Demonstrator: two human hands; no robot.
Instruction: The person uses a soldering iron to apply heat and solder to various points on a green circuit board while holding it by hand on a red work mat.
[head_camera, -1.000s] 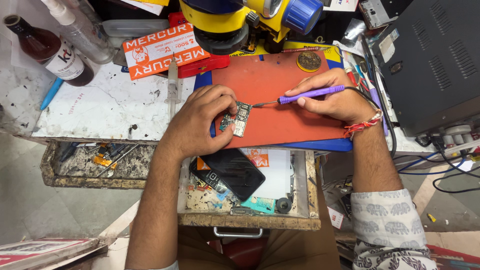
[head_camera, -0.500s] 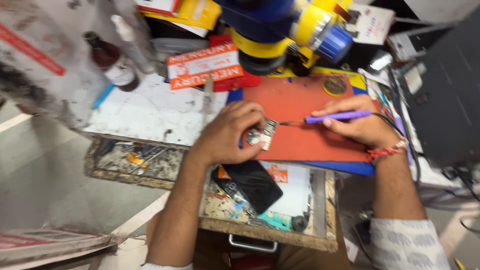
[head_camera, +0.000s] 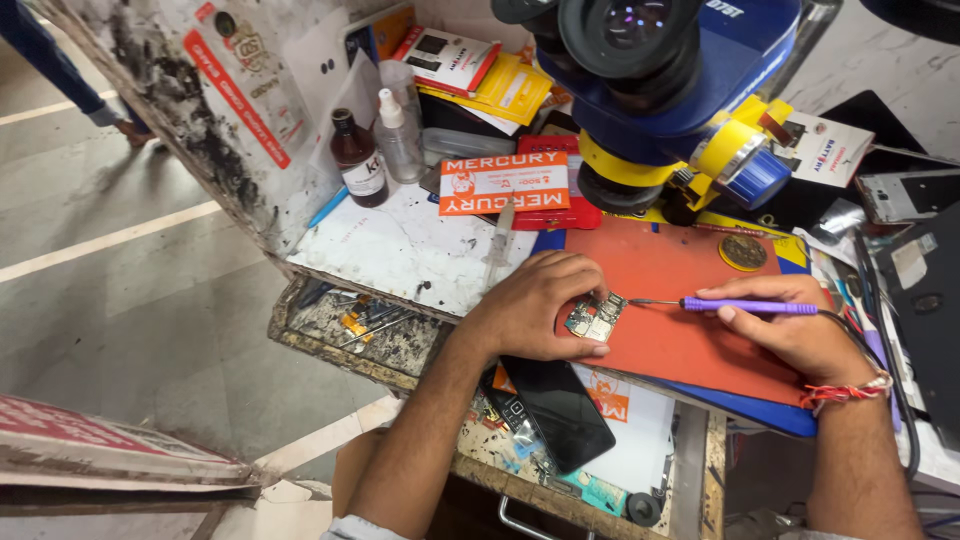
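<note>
My left hand (head_camera: 535, 305) pins a small green circuit board (head_camera: 594, 318) down on an orange work mat (head_camera: 690, 270). In my right hand (head_camera: 795, 335) is a purple-handled tool (head_camera: 745, 306), held like a pen, its thin metal tip pointing left and almost touching the board's right edge. A red thread band circles my right wrist. Above the mat hangs a blue and yellow microscope (head_camera: 665, 95).
A dark phone (head_camera: 557, 410) lies in an open drawer under my left forearm. Behind are a brown bottle (head_camera: 358, 160), a clear spray bottle (head_camera: 397, 135), an orange-and-white box (head_camera: 503, 183) and a syringe (head_camera: 498, 245). A tray of small tools (head_camera: 365, 325) sits at the bench's left edge.
The camera has swung left and tilted, showing more floor and the microscope eyepieces. Both hands hold the same grip on the board and the tool.
</note>
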